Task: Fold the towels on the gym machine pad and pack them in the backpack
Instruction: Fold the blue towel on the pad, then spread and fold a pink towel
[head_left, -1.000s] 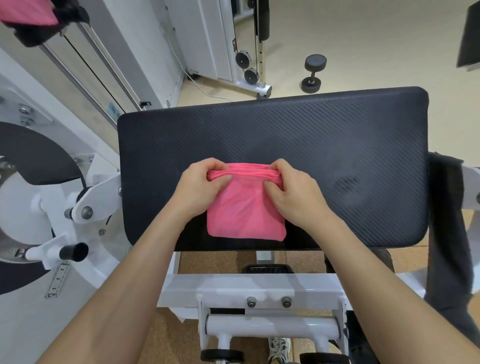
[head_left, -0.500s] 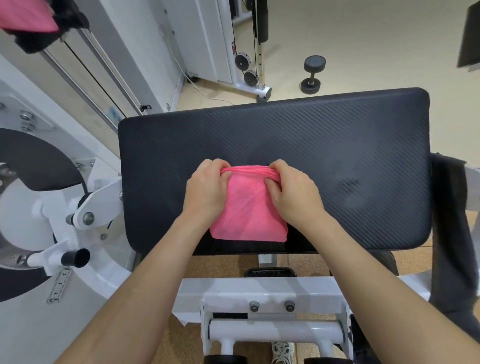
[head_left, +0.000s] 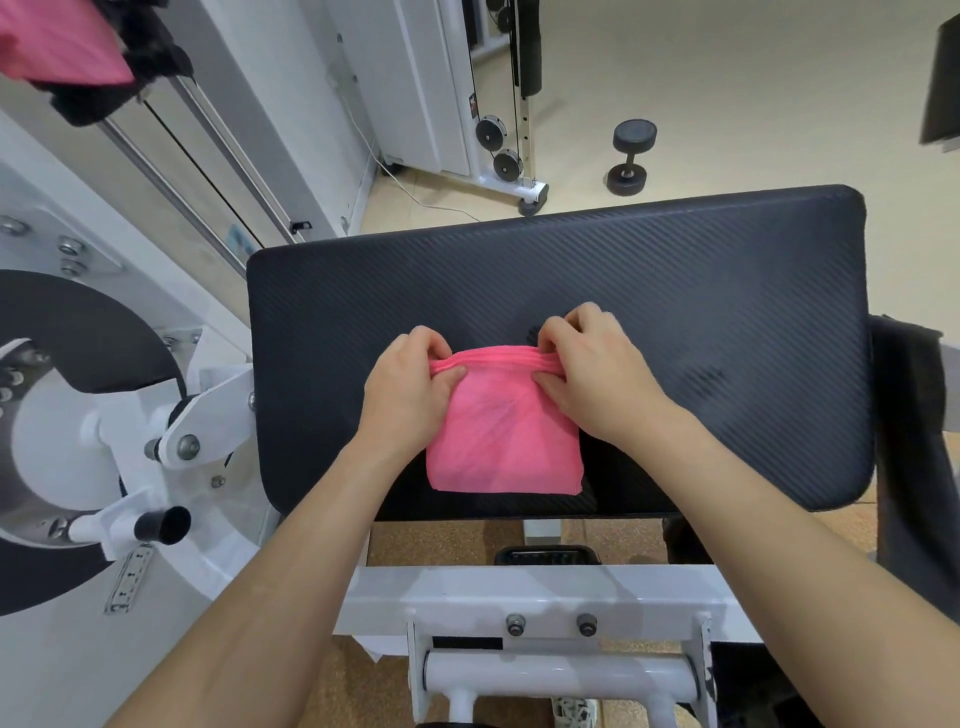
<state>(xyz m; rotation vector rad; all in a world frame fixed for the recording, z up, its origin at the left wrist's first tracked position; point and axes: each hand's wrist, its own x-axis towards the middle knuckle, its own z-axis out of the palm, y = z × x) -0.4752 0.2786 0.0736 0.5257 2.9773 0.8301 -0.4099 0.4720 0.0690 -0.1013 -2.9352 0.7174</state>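
Observation:
A pink towel (head_left: 501, 441), folded into a small rectangle, lies near the front edge of the black gym machine pad (head_left: 675, 291). My left hand (head_left: 410, 395) pinches the far left corner of the towel's folded edge. My right hand (head_left: 597, 374) pinches the far right corner of that same edge. A second pink towel (head_left: 62, 47) sits at the top left on a black object that may be the backpack (head_left: 124, 67); only part of it shows.
White machine frame and a bolted bar (head_left: 550, 608) stand in front of the pad. A white pivot arm with a black handle (head_left: 161, 522) is at the left. A dumbbell (head_left: 631, 156) lies on the floor beyond. Dark cloth (head_left: 914, 415) hangs at the pad's right end.
Both hands kept hold of the towel's far edge. The left hand closed in toward the right, then spread again, drawing the folded edge taut. The towel stayed in the same place.

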